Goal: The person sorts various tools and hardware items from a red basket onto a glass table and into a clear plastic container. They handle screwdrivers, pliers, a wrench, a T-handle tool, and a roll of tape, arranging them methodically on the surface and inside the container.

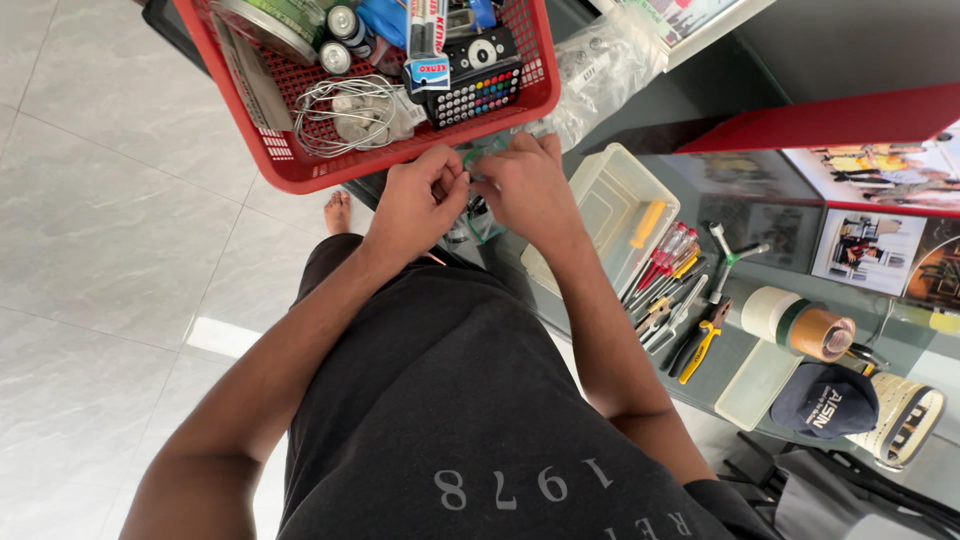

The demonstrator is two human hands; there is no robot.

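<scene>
A: What are the two hands doing?

B: They meet just above the picture's middle. The left hand and the right hand are side by side, fingertips together, both pinched on a small green-edged clear thing held between them. What it is exactly, I cannot tell; the fingers cover most of it.

A: Where does that sit?

B: Just below the rim of the red basket, which fills the 12 o'clock region. The hands are close under the basket's near edge.

A: What lies in the basket?

B: A coil of white cable, a black remote with coloured buttons, two small metal cans and a marker pen.

A: And off to 3 o'clock?

B: A glass worktop. On it, a clear plastic box just beside the right forearm, then a row of screwdrivers, yellow-handled pliers, rolls of tape, and at 4 o'clock a dark cap.

A: At 9 o'clock?

B: Pale floor tiles, and a bare foot just left of the left wrist.
</scene>
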